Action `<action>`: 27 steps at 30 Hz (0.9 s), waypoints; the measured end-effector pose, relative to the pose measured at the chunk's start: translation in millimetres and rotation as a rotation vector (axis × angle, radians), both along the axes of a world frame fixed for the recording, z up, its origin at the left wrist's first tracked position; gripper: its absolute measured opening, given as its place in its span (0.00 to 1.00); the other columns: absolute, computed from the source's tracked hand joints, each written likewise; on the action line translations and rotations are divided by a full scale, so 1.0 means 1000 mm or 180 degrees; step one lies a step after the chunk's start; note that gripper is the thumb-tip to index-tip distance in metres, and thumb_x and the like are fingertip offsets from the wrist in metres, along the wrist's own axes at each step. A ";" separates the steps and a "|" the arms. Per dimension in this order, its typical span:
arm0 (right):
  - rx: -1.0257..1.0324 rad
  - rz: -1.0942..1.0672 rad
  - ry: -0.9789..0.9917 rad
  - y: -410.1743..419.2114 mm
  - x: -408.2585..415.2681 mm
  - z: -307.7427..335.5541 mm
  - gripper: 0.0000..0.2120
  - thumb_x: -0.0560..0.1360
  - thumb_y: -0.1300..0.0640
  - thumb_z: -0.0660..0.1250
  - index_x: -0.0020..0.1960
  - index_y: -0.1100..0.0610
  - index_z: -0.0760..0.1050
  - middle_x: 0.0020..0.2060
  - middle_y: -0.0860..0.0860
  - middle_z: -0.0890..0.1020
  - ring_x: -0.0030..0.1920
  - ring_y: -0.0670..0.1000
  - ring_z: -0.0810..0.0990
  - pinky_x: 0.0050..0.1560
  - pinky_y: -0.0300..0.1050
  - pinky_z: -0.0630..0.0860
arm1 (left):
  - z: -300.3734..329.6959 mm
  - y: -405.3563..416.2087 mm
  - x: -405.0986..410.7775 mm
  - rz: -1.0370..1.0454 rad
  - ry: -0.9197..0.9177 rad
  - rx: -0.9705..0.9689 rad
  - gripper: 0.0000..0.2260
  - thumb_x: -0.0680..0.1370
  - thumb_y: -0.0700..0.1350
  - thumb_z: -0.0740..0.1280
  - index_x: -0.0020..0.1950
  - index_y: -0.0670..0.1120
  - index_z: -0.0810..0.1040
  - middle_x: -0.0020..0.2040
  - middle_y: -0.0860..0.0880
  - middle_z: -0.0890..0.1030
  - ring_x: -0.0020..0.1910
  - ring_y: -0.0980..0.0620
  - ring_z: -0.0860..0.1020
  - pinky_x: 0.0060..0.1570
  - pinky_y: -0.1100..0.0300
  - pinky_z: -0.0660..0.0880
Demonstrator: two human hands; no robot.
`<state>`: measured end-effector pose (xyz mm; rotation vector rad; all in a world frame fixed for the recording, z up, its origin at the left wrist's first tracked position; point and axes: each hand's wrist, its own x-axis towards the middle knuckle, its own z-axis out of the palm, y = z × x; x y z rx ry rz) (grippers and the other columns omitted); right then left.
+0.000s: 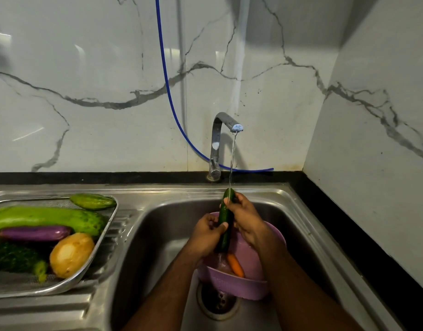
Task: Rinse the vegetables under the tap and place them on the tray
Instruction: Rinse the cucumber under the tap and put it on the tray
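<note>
A dark green cucumber stands nearly upright over the sink, its top end under a thin stream from the chrome tap. My left hand grips its lower half and my right hand grips its upper half. Below them a pink plastic bowl sits in the sink with an orange carrot in it. The steel mesh tray on the left drainboard holds a long light green gourd, a purple eggplant, a potato, a small cucumber and a dark bitter gourd.
The steel sink basin has its drain just in front of the bowl. A blue hose hangs down the marble wall behind the tap. A black counter edge runs along the back and right side.
</note>
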<state>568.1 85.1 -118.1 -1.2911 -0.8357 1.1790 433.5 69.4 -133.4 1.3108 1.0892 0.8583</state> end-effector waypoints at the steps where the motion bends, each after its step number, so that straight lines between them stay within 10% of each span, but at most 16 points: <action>1: -0.0018 -0.0004 0.0079 0.001 -0.001 0.002 0.11 0.82 0.60 0.66 0.62 0.47 0.77 0.60 0.56 0.82 0.61 0.57 0.81 0.63 0.63 0.80 | 0.001 0.000 0.000 0.0007 -0.0035 -0.0010 0.05 0.80 0.41 0.67 0.55 0.48 0.75 0.55 0.44 0.82 0.53 0.48 0.82 0.55 0.50 0.80; 7: -0.0199 -0.0015 0.0523 -0.003 -0.007 0.012 0.13 0.85 0.50 0.60 0.67 0.54 0.74 0.55 0.60 0.83 0.55 0.58 0.84 0.60 0.58 0.81 | 0.007 0.000 -0.003 -0.0066 -0.0070 -0.0149 0.06 0.82 0.44 0.65 0.59 0.47 0.76 0.54 0.44 0.83 0.50 0.46 0.83 0.38 0.56 0.80; 13: 0.0011 -0.0132 0.0797 -0.001 -0.009 0.018 0.14 0.85 0.47 0.59 0.63 0.55 0.73 0.49 0.60 0.84 0.50 0.59 0.84 0.62 0.62 0.80 | 0.003 -0.002 -0.004 -0.0193 -0.0098 -0.0216 0.16 0.82 0.38 0.56 0.59 0.53 0.79 0.56 0.42 0.83 0.58 0.43 0.80 0.61 0.43 0.77; 17: 0.0232 -0.0047 0.0898 -0.004 -0.010 0.024 0.16 0.86 0.52 0.56 0.62 0.62 0.76 0.45 0.59 0.81 0.42 0.55 0.81 0.51 0.53 0.80 | 0.012 -0.009 -0.005 -0.0228 -0.0393 -0.0542 0.13 0.83 0.45 0.54 0.55 0.50 0.79 0.39 0.45 0.81 0.35 0.50 0.78 0.30 0.58 0.74; 27: 0.0358 0.0699 0.1692 -0.015 -0.011 0.039 0.15 0.82 0.46 0.63 0.44 0.57 0.75 0.35 0.52 0.75 0.36 0.51 0.75 0.44 0.46 0.76 | 0.016 -0.011 -0.012 -0.0908 -0.0872 -0.0900 0.28 0.78 0.69 0.56 0.42 0.45 0.77 0.32 0.46 0.73 0.21 0.53 0.68 0.19 0.64 0.61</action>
